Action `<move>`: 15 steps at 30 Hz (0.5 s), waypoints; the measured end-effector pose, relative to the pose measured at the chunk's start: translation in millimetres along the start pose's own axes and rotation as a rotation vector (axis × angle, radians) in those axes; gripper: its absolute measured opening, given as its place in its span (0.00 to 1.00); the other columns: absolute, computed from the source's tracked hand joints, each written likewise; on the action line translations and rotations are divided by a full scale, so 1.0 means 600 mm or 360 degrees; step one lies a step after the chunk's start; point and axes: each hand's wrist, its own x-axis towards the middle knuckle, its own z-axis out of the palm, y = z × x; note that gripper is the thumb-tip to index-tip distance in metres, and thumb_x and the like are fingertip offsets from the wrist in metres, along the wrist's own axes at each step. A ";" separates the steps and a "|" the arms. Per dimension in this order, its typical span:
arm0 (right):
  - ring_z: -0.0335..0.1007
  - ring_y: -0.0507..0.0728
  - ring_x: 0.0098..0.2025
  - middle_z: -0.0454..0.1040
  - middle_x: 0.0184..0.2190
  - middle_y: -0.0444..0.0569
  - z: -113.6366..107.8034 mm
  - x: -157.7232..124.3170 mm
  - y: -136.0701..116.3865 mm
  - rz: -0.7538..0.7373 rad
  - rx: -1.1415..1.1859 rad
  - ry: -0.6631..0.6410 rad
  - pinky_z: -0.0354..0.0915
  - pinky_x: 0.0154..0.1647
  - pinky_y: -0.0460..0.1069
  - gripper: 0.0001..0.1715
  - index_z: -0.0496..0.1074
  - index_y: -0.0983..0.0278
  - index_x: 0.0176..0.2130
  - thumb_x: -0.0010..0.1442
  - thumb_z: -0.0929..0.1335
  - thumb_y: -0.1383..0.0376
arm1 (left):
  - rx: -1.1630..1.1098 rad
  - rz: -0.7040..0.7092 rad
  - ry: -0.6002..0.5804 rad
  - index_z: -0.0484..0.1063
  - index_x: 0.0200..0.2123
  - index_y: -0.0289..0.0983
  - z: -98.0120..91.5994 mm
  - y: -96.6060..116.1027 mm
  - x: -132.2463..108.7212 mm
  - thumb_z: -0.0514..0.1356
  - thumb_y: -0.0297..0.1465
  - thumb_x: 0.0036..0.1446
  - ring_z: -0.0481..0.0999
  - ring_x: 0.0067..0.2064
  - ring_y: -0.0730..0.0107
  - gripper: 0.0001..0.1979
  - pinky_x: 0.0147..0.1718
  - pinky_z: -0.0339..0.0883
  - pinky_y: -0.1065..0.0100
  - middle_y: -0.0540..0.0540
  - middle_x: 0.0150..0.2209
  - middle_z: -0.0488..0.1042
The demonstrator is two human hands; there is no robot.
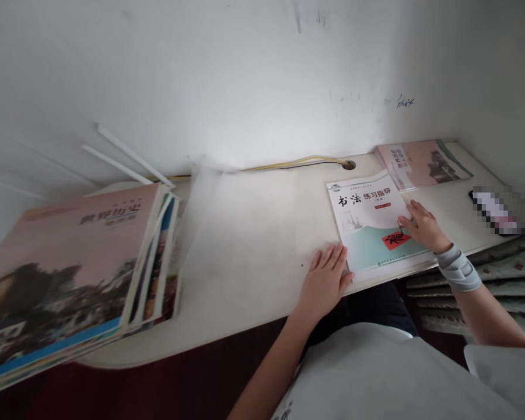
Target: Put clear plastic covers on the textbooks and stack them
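A white and teal calligraphy workbook (367, 216) lies flat on the pale desk (254, 245) near its front edge. My left hand (326, 277) rests flat on the desk, fingers stretched out, touching the book's left edge. My right hand (422, 224) lies on the book's right side, fingers spread on the cover near a red mark. A grey band (459, 268) wraps my right wrist. Neither hand holds anything.
A tilted stack of large pink-covered books (79, 262) fills the desk's left end. Another pink book (420, 163) lies at the back right by a cable hole (349, 164) with a yellow cable (289, 163). A blurred dark object (499, 213) sits far right. White wall behind.
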 end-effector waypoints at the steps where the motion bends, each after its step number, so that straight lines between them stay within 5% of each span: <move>1: 0.52 0.66 0.64 0.60 0.61 0.59 -0.016 0.001 -0.008 -0.0116 0.0095 -0.0089 0.52 0.61 0.67 0.35 0.61 0.63 0.60 0.62 0.57 0.46 | -0.0024 -0.0003 0.0005 0.56 0.62 0.35 0.000 0.000 0.000 0.47 0.40 0.64 0.56 0.64 0.58 0.26 0.62 0.50 0.52 0.42 0.63 0.59; 5: 0.42 0.59 0.68 0.49 0.67 0.46 -0.076 0.004 -0.060 -0.0768 0.0390 -0.0665 0.47 0.66 0.60 0.33 0.53 0.55 0.64 0.65 0.54 0.48 | -0.0270 -0.0006 0.0010 0.58 0.61 0.35 -0.008 0.001 0.000 0.49 0.39 0.63 0.54 0.65 0.55 0.26 0.62 0.47 0.49 0.41 0.63 0.59; 7: 0.37 0.60 0.68 0.46 0.68 0.46 -0.078 0.003 -0.096 -0.0954 0.0353 -0.0749 0.44 0.67 0.60 0.33 0.53 0.56 0.64 0.65 0.55 0.48 | -0.0554 -0.0068 0.0074 0.61 0.59 0.34 -0.018 0.001 0.000 0.48 0.39 0.63 0.57 0.64 0.55 0.25 0.62 0.47 0.49 0.40 0.62 0.62; 11: 0.35 0.64 0.69 0.45 0.67 0.54 -0.021 -0.009 -0.162 -0.1019 0.0181 -0.0576 0.44 0.65 0.66 0.36 0.56 0.61 0.64 0.63 0.57 0.47 | -0.1425 -0.0477 0.0263 0.73 0.45 0.35 -0.038 0.003 0.011 0.48 0.44 0.62 0.75 0.48 0.60 0.23 0.50 0.65 0.60 0.40 0.46 0.77; 15: 0.38 0.63 0.68 0.48 0.66 0.58 0.026 -0.019 -0.201 -0.1031 0.0233 -0.0326 0.50 0.63 0.66 0.31 0.57 0.63 0.63 0.66 0.56 0.53 | -0.2342 -0.0793 0.0190 0.75 0.29 0.33 -0.039 0.010 0.031 0.61 0.47 0.50 0.76 0.32 0.64 0.20 0.34 0.68 0.66 0.45 0.28 0.77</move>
